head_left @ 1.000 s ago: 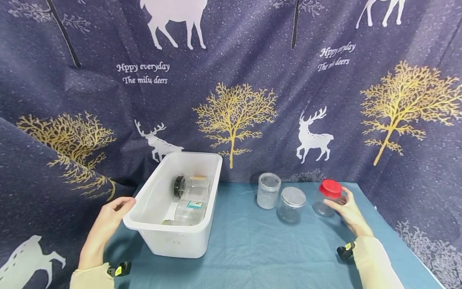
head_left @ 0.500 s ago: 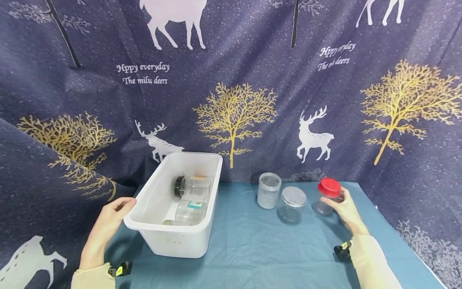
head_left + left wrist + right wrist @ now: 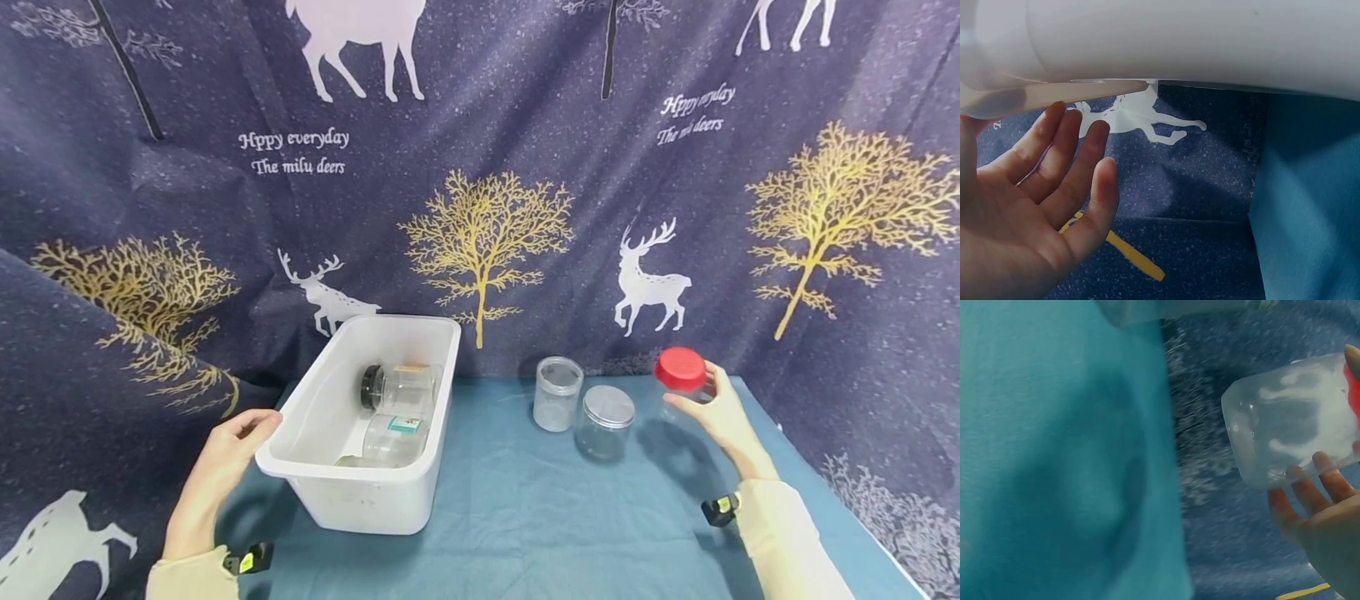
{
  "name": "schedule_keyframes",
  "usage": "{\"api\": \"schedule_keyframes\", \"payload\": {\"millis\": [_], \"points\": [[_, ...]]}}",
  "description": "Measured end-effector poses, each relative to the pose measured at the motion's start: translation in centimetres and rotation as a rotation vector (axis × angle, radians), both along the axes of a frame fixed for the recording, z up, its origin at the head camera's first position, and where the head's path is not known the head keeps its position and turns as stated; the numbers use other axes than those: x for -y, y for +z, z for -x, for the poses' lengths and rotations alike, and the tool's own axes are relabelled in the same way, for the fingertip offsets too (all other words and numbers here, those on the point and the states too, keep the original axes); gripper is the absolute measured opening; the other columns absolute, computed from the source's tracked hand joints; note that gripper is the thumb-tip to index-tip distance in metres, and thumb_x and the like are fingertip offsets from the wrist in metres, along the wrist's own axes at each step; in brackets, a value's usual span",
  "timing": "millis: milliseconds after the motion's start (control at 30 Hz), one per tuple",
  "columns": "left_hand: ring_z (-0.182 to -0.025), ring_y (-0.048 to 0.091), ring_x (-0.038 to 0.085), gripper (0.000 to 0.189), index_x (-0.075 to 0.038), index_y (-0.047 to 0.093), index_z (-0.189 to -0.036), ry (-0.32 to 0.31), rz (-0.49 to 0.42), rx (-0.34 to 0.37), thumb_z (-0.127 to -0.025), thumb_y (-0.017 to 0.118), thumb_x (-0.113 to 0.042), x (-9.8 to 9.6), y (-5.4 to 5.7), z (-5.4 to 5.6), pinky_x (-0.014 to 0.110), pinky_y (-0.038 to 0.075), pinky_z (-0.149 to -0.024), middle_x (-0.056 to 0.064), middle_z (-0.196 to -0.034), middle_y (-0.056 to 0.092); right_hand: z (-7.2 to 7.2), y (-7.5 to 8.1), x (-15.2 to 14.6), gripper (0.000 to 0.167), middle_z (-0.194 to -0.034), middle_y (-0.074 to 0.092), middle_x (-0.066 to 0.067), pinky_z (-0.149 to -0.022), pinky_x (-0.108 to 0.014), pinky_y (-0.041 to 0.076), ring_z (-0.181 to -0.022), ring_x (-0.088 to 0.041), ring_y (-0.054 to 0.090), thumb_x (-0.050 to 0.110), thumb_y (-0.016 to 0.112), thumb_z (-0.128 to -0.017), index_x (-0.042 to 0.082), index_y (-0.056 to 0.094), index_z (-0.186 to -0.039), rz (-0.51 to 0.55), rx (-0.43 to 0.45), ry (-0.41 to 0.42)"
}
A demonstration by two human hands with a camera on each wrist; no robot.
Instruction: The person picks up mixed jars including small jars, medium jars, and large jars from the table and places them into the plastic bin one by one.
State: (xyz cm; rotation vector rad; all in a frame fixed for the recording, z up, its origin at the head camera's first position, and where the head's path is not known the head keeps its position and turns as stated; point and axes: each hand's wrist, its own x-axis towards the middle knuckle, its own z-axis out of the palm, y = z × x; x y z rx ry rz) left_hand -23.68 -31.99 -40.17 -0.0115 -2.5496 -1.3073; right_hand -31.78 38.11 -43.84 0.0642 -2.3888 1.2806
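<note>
In the head view my right hand [image 3: 723,421] grips a clear plastic jar with a red lid [image 3: 681,370], held upright above the table at the right. The right wrist view shows the fingers against the side of the clear jar [image 3: 1282,428]. My left hand [image 3: 236,442] holds the near left rim of a white plastic bin [image 3: 367,500]. In the left wrist view its fingers [image 3: 1094,175] are bent below the rim, and much of the thumb is hidden. Inside the bin lie a clear jar with a black lid [image 3: 408,390] and a labelled clear jar [image 3: 393,446].
Right of the bin, a clear jar with a clear lid [image 3: 557,404] and a silver-lidded clear jar [image 3: 607,421] stand upright on the teal tablecloth [image 3: 525,517]. A dark blue deer-print cloth [image 3: 510,125] hangs behind the table.
My right hand has lifted the red-lidded jar off the table; its shadow now falls on the cloth below. My left hand stays at the bin's rim.
</note>
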Motion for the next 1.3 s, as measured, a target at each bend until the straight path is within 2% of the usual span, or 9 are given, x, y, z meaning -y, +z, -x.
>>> {"api": "schedule_keyframes", "payload": {"millis": [100,200,500,700,800,933,1100,1300], "points": [[-0.079,0.058,0.004,0.049,0.006,0.061,-0.123,0.005,-0.006,-0.003,-0.100,0.055,-0.037,0.0,0.0,-0.1,0.021,0.046,-0.068,0.001,-0.095,0.067,-0.2,1.0,0.6,0.086,-0.130,0.046,-0.018,-0.082,-0.018,0.039,-0.101,-0.001,0.045,0.023,0.082,-0.082,0.000,0.029,-0.147,-0.008,-0.041,0.031],[-0.079,0.058,0.003,0.049,0.006,0.061,-0.123,0.003,-0.008,-0.006,-0.101,0.055,-0.037,0.0,0.0,0.0,0.021,0.046,-0.068,-0.001,-0.094,0.067,-0.6,2.2,1.4,0.085,-0.130,0.047,-0.018,-0.084,-0.020,0.037,-0.103,-0.002,0.045,0.020,0.082,-0.082,0.000,0.030,-0.146,-0.021,-0.074,0.055],[-0.080,0.058,0.004,0.050,0.005,0.061,-0.124,0.011,-0.009,0.015,-0.100,0.056,-0.039,0.0,-0.1,-0.1,0.022,0.046,-0.069,0.003,-0.096,0.067,-2.2,6.1,4.8,0.089,-0.132,0.052,-0.018,-0.087,-0.017,0.037,-0.114,-0.030,0.051,0.025,0.087,-0.075,0.007,0.037,-0.146,-0.167,-0.150,0.078],[-0.079,0.058,0.004,0.050,0.005,0.061,-0.124,0.011,-0.006,0.016,-0.100,0.055,-0.038,0.0,0.0,-0.1,0.022,0.046,-0.068,0.002,-0.096,0.067,-2.4,7.5,7.1,0.086,-0.124,0.056,-0.015,-0.085,-0.031,0.040,-0.106,-0.029,0.054,0.018,0.093,-0.066,0.006,0.049,-0.139,-0.319,-0.300,0.128],[-0.079,0.058,0.004,0.050,0.005,0.061,-0.124,0.007,-0.007,0.009,-0.100,0.056,-0.038,0.0,0.0,-0.1,0.022,0.046,-0.068,0.002,-0.095,0.067,-2.2,7.8,8.1,0.085,-0.122,0.057,-0.014,-0.086,-0.034,0.042,-0.105,-0.027,0.054,0.013,0.093,-0.062,0.005,0.052,-0.136,-0.382,-0.378,0.166],[-0.080,0.058,0.004,0.049,0.005,0.061,-0.123,0.002,-0.006,0.006,-0.100,0.056,-0.038,0.0,0.0,-0.1,0.022,0.046,-0.069,0.001,-0.095,0.067,-2.0,8.3,9.7,0.085,-0.122,0.058,-0.013,-0.089,-0.038,0.043,-0.108,-0.026,0.054,0.013,0.094,-0.060,0.004,0.053,-0.135,-0.434,-0.438,0.248],[-0.080,0.058,0.004,0.049,0.006,0.061,-0.124,-0.002,-0.014,-0.006,-0.100,0.056,-0.037,0.0,0.0,-0.1,0.021,0.045,-0.069,0.000,-0.094,0.067,-1.9,9.6,12.2,0.082,-0.124,0.057,-0.012,-0.093,-0.047,0.041,-0.112,-0.028,0.052,0.015,0.092,-0.063,0.004,0.053,-0.134,-0.480,-0.452,0.345],[-0.080,0.058,0.003,0.048,0.007,0.060,-0.124,-0.012,-0.015,-0.013,-0.101,0.056,-0.035,0.0,0.0,0.0,0.021,0.046,-0.069,0.001,-0.095,0.067,-1.7,10.6,15.6,0.080,-0.128,0.055,-0.009,-0.095,-0.050,0.041,-0.117,-0.027,0.050,0.024,0.091,-0.068,0.009,0.052,-0.136,-0.525,-0.417,0.418]]}}
